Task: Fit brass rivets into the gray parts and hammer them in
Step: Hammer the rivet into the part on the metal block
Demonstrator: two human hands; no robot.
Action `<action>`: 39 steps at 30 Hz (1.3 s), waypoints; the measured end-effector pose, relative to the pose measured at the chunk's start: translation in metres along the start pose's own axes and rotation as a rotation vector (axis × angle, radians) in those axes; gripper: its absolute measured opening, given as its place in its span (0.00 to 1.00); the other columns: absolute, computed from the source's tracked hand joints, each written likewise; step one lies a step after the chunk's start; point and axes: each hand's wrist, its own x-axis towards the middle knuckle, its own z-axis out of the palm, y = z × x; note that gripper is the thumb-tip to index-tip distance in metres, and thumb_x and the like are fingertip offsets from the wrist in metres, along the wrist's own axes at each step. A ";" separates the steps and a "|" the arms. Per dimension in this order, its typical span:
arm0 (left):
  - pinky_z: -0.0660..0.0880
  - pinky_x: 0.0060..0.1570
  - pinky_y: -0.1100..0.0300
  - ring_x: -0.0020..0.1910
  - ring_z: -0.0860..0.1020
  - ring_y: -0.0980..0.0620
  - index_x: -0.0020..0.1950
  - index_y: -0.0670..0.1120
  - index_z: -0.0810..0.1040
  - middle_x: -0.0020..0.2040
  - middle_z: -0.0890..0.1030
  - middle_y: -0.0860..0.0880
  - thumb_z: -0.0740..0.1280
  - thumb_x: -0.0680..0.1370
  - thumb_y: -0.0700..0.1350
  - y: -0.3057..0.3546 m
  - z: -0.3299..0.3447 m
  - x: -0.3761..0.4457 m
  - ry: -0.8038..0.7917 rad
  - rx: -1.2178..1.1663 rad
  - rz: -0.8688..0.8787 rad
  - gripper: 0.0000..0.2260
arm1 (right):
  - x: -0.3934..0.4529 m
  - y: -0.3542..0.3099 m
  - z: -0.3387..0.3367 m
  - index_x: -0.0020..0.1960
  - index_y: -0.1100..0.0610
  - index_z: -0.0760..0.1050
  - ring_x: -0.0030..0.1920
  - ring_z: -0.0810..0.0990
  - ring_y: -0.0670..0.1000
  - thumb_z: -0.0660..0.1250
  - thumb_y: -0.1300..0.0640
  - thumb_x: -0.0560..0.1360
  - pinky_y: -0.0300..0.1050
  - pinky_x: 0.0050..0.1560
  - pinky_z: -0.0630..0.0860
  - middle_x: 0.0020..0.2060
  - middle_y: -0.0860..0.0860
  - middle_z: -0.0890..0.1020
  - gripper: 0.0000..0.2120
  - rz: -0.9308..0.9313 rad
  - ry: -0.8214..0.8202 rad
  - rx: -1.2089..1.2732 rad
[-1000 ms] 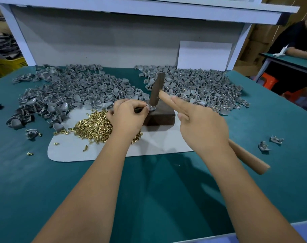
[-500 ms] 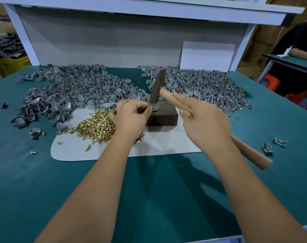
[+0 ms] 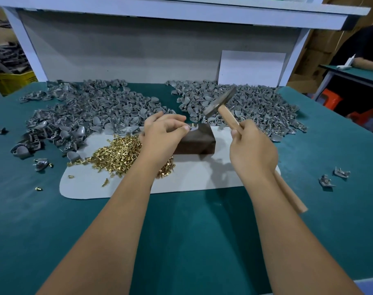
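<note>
A green desk [image 3: 192, 241] is seen from above, backed by a grey board and a white shelf [image 3: 181, 11]. Two wide heaps of gray parts are spread along its far side, one on the left [image 3: 85, 111] and one on the right [image 3: 251, 105]. A pale mat [image 3: 192, 177] is laid in the middle of the desk. On the mat a pile of brass rivets [image 3: 121, 154] is heaped at the left, and a dark block [image 3: 196, 141] is set just right of it. A hammer [image 3: 228, 111] is held raised and tilted above the right end of the block; its wooden handle is grasped in the clenched grip of the right hand [image 3: 253, 150], with the butt end projecting behind the wrist. A small gray part [image 3: 193, 128] with a rivet standing in it is pinched on the top edge of the block by the fingertips of the left hand [image 3: 162, 135]. Two loose gray pieces [image 3: 334, 177] are lying well apart on the desk at the right.
</note>
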 end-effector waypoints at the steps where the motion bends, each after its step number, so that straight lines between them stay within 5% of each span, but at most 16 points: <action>1: 0.51 0.73 0.45 0.72 0.60 0.57 0.40 0.57 0.82 0.55 0.79 0.67 0.70 0.77 0.48 0.001 0.000 0.000 -0.001 -0.011 0.006 0.07 | 0.000 0.001 0.000 0.54 0.56 0.70 0.39 0.74 0.59 0.57 0.52 0.81 0.48 0.36 0.64 0.41 0.54 0.79 0.08 0.008 -0.003 -0.005; 8: 0.52 0.74 0.45 0.72 0.61 0.55 0.44 0.53 0.84 0.58 0.80 0.63 0.71 0.77 0.47 0.002 -0.003 -0.001 0.004 -0.038 0.044 0.04 | 0.000 0.010 0.003 0.55 0.56 0.69 0.39 0.70 0.57 0.57 0.52 0.80 0.47 0.36 0.65 0.38 0.51 0.73 0.08 0.104 -0.085 -0.007; 15: 0.52 0.66 0.59 0.72 0.61 0.56 0.44 0.55 0.83 0.58 0.80 0.63 0.71 0.78 0.47 0.002 -0.003 -0.001 0.008 -0.021 0.056 0.04 | 0.000 0.011 0.007 0.51 0.58 0.71 0.40 0.72 0.57 0.61 0.53 0.78 0.45 0.35 0.64 0.41 0.54 0.78 0.09 0.102 -0.112 -0.110; 20: 0.54 0.66 0.59 0.71 0.62 0.55 0.43 0.56 0.82 0.56 0.80 0.63 0.71 0.77 0.47 0.001 -0.002 -0.002 0.002 0.024 0.075 0.05 | 0.000 0.010 0.011 0.51 0.61 0.80 0.55 0.70 0.60 0.57 0.46 0.79 0.51 0.54 0.66 0.52 0.58 0.78 0.21 -0.038 -0.022 -0.290; 23: 0.55 0.69 0.56 0.70 0.62 0.55 0.45 0.55 0.84 0.55 0.81 0.63 0.72 0.77 0.47 0.001 0.000 -0.003 -0.005 0.019 0.121 0.03 | -0.003 -0.001 0.012 0.51 0.55 0.81 0.51 0.71 0.53 0.61 0.48 0.78 0.45 0.50 0.66 0.47 0.50 0.78 0.14 -0.165 0.102 0.082; 26: 0.56 0.72 0.51 0.69 0.62 0.56 0.45 0.57 0.83 0.53 0.80 0.64 0.72 0.76 0.48 0.003 0.002 -0.004 -0.022 0.038 0.167 0.04 | -0.010 -0.023 0.013 0.53 0.49 0.79 0.47 0.77 0.44 0.66 0.51 0.75 0.40 0.47 0.73 0.43 0.41 0.80 0.08 -0.203 -0.121 0.683; 32: 0.57 0.73 0.44 0.71 0.62 0.53 0.51 0.61 0.79 0.53 0.80 0.61 0.71 0.77 0.47 0.000 0.000 -0.003 0.013 0.104 0.174 0.08 | 0.014 -0.041 0.016 0.45 0.49 0.81 0.38 0.78 0.40 0.69 0.58 0.74 0.41 0.44 0.74 0.34 0.40 0.80 0.05 -0.196 -0.229 0.637; 34: 0.56 0.74 0.45 0.70 0.62 0.55 0.52 0.63 0.78 0.53 0.78 0.63 0.71 0.77 0.47 -0.001 -0.001 -0.002 0.040 0.117 0.156 0.10 | 0.035 -0.047 0.011 0.52 0.52 0.80 0.41 0.76 0.40 0.67 0.59 0.76 0.45 0.50 0.77 0.39 0.41 0.80 0.06 -0.143 -0.146 0.598; 36: 0.54 0.74 0.49 0.68 0.63 0.58 0.51 0.64 0.79 0.50 0.74 0.69 0.70 0.77 0.47 -0.003 0.001 -0.003 0.070 0.103 0.131 0.10 | 0.055 -0.055 0.006 0.71 0.53 0.67 0.58 0.74 0.48 0.63 0.57 0.79 0.52 0.64 0.71 0.59 0.50 0.77 0.20 -0.052 -0.123 0.575; 39: 0.53 0.63 0.57 0.67 0.66 0.55 0.52 0.61 0.83 0.51 0.77 0.67 0.67 0.78 0.49 -0.006 0.000 0.001 0.169 0.286 0.085 0.08 | 0.059 -0.074 0.010 0.77 0.48 0.49 0.75 0.52 0.58 0.62 0.50 0.79 0.58 0.72 0.52 0.76 0.55 0.55 0.32 -0.080 -0.088 0.328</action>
